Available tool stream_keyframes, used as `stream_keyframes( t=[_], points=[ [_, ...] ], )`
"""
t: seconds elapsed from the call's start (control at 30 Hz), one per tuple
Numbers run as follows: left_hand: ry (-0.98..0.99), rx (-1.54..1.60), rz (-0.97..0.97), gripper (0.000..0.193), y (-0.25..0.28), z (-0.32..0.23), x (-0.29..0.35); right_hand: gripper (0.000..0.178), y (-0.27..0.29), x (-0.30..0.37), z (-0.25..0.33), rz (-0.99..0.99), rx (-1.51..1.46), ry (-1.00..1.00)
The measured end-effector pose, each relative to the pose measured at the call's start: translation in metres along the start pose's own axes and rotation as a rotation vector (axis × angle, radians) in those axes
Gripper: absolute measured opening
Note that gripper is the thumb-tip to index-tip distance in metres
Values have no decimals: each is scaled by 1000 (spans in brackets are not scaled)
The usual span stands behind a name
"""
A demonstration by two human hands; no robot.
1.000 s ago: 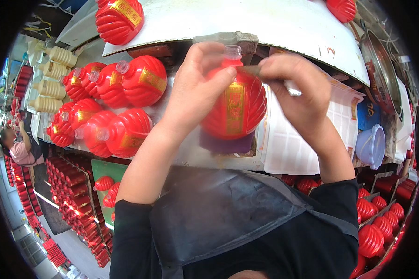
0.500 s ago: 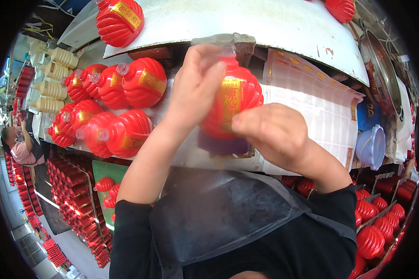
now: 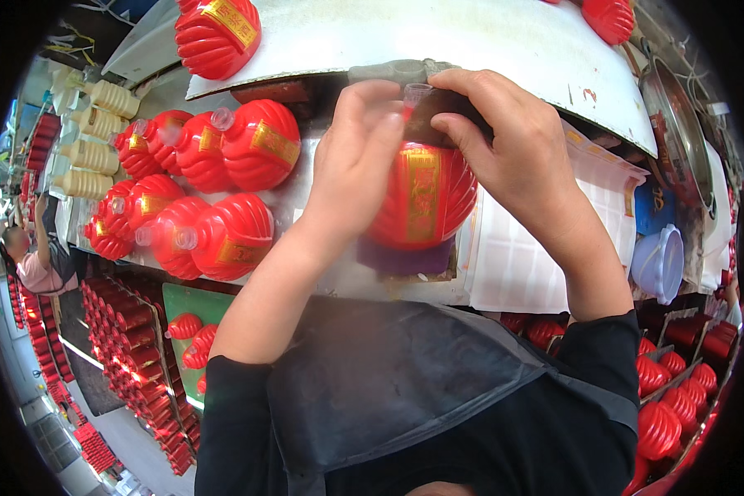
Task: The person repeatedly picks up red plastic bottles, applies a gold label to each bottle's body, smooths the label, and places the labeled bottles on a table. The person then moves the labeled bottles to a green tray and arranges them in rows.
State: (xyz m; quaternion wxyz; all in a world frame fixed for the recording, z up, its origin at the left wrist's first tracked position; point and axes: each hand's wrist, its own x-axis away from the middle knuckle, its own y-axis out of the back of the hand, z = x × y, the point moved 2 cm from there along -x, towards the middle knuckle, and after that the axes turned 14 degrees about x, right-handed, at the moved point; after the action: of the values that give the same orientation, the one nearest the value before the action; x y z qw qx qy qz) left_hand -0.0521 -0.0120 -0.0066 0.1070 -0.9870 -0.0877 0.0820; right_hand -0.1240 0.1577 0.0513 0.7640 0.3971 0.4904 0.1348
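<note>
A round, ribbed red plastic bottle (image 3: 450, 194) with a gold label and a clear, uncapped neck stands before me on a purple block (image 3: 405, 258). My left hand (image 3: 360, 157) is curled at the left of its neck and upper side; its fingertips are slightly blurred. From the right, my right hand (image 3: 517, 124) curves over the bottle's shoulder, index finger by the neck and thumb just above the label. Between that thumb and finger lies a dark brown patch, shadow or object, I cannot tell. The bottle's shoulder is partly hidden by both hands.
Several similar red bottles (image 3: 260, 145) are grouped left of my hands, with cream-coloured bottles (image 3: 112, 99) beyond. A white board (image 3: 471, 41) spans the far side. To the right are a white label sheet (image 3: 521, 256) and a pale blue bucket (image 3: 660, 263). Another person (image 3: 41, 256) is far left.
My right hand has moved up from the label's lower part to the bottle's neck and shoulder. The bottle has shifted slightly, its label now facing me more squarely. My left hand stays by the neck.
</note>
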Motion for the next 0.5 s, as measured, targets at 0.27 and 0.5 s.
stream_keyframes(
  t=[0.27,0.5],
  points=[
    [48,-226,42,59,-4,-10,-14,24,-2,7,-10,-8,69,59],
    [103,-71,-19,50,4,1,-24,16,4,46,6,-181,61,228]
  ],
)
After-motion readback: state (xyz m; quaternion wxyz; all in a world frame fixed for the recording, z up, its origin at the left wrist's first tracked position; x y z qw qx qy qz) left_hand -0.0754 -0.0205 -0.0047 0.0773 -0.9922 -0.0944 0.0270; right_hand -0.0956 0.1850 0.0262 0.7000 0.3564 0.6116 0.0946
